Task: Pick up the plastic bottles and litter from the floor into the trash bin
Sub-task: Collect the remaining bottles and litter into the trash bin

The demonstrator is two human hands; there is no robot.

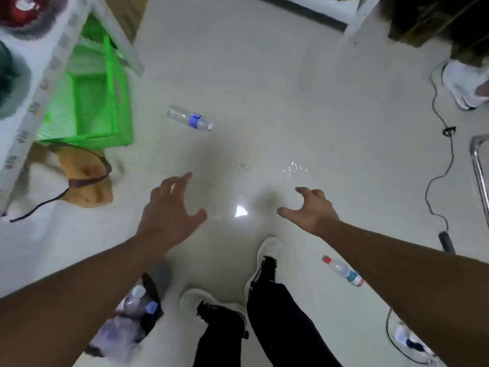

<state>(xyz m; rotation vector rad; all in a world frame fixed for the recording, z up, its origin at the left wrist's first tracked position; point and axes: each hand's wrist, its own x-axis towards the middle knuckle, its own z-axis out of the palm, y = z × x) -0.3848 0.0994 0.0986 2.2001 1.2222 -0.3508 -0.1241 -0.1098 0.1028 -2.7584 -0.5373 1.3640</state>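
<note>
Both bare forearms reach forward over the pale tiled floor [264, 88]. Beneath the left forearm, at the lower left, stands the trash bin [148, 313], lined with a dark bag; clear plastic bottles with pale caps lie heaped inside it, though blur hides how many. Beside it are the person's white shoes and black trousers.

Left hand [169, 210] is spread wide, fingers apart, palm down, holding nothing and touching nothing. Right hand [312, 210] is also open, fingers loosely curled, thumb pointing inward, empty and clear of the floor.

Ahead of the left hand, well apart from it, a clear bottle with a blue label [189, 118] lies on its side on the tiles, near a green plastic basket [103, 107] tucked under a white shelf. A second bottle with a red cap [342, 271] lies on its side under the right forearm, near the right shoe. Two small scraps of clear litter [292, 169] rest on the floor just beyond the right hand. A black cable [436, 181] trails along the right side.
</note>
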